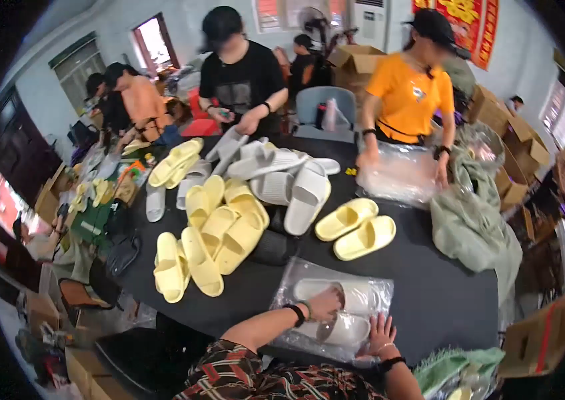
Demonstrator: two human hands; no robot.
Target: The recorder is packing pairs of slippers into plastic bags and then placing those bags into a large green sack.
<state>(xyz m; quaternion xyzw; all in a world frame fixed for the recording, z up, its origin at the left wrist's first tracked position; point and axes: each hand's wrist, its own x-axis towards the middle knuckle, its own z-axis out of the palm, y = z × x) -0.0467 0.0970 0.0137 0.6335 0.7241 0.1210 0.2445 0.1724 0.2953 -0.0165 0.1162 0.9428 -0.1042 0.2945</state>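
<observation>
Left hand bent over slippers, grip unclear; my right hand spread on bag. I judge slippers light, soft; bag slick; hold by soles.

Black tabletop offers passage right of the bagged slippers; piled slippers obstruct forward-left.

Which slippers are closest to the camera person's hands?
The whitish pair in the clear bag: left hand over it, right hand at the bag's edge. The yellow slippers and grey slippers are farther off.
</observation>
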